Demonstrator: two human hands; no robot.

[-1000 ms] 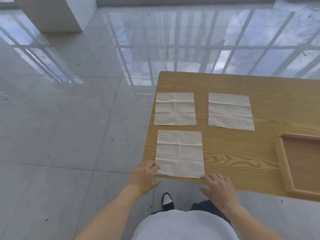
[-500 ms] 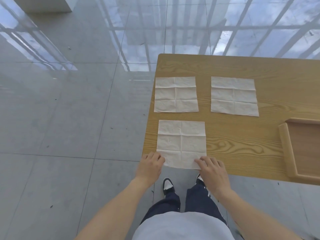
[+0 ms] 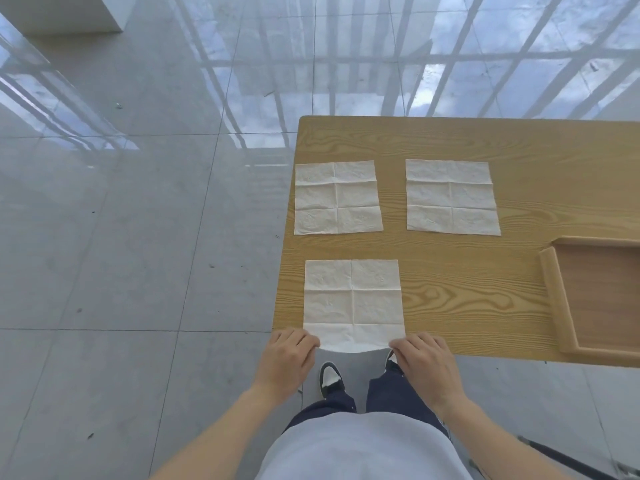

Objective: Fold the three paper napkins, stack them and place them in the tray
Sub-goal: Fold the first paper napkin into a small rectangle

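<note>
Both hands pinch the near napkin [image 3: 353, 303] at its bottom corners — left hand [image 3: 285, 362] on the left corner, right hand [image 3: 427, 367] on the right — its edge sagging over the table [image 3: 467, 289] edge. Two other napkins [image 3: 337, 197] [image 3: 452, 197] lie flat beyond; the wooden tray [image 3: 554, 299] sits right.

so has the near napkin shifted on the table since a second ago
Yes: the near napkin now overhangs the table front edge, slid toward the person.

Three unfolded white napkins [image 3: 353, 303] flat on table, wooden tray [image 3: 557, 299] right
</note>
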